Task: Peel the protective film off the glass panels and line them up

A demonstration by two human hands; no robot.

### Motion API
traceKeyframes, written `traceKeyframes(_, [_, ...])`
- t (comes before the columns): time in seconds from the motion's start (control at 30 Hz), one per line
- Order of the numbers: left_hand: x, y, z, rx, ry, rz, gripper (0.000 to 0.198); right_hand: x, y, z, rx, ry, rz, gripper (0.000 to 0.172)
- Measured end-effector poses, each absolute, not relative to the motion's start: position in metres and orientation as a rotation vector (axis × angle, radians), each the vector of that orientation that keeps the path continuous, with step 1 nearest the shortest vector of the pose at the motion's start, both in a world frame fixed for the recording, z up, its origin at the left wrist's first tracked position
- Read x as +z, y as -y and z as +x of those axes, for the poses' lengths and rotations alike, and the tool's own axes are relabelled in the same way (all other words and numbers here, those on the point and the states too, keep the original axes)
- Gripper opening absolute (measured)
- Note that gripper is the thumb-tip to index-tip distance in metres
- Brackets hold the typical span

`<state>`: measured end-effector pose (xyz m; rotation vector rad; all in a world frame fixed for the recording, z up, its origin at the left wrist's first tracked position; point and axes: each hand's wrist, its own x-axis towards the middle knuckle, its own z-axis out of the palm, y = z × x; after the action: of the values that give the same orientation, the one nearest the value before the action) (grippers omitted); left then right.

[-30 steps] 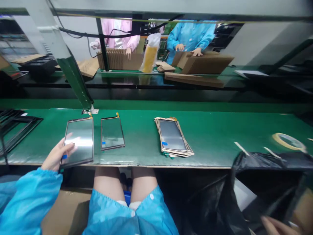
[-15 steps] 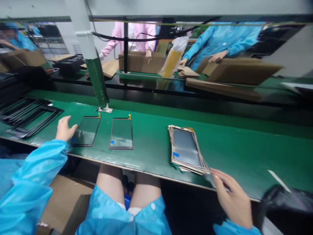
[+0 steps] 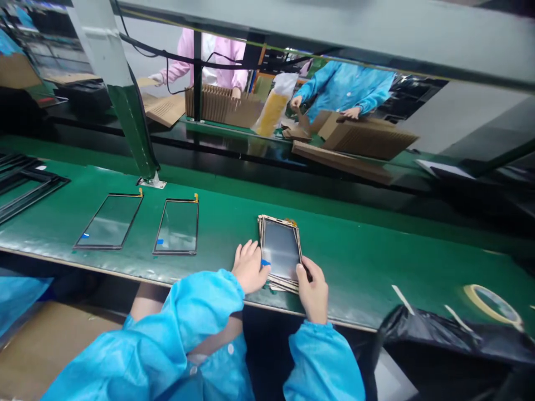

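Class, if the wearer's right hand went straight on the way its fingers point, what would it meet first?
Most likely the right hand would meet the stack of framed panels, whose right edge it appears to touch; exact depth is unclear.

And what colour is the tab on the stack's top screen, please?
The tab is blue; see head view.

a factory assembly floor; a long green bench (image 3: 355, 267); glass panels (image 3: 111, 221) on it; co-workers (image 3: 350, 86) in smocks (image 3: 237, 47) opposite
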<state>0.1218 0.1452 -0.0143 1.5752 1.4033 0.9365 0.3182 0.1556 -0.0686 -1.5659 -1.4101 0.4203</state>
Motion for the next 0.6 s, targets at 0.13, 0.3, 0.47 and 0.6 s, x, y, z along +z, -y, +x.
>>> traceKeyframes(0.13, [-0.015,-0.133,0.123,0.99,-1.362,1.461,0.051,-0.07,-0.154,0.32,0.441,1.415,-1.55,0.051])
traceKeyframes(0.3, [0.003,-0.133,0.132,1.092,-1.243,1.246,0.046,-0.067,-0.154,0.321,0.478,1.401,-1.535,0.054])
traceKeyframes(0.47, [0.013,-0.172,0.161,0.962,-1.073,0.891,0.047,-0.063,-0.154,0.32,0.542,1.37,-1.531,0.055])
traceKeyframes(0.6, [0.025,-0.204,0.169,0.833,-0.99,0.661,0.044,-0.06,-0.15,0.321,0.563,1.255,-1.544,0.059])
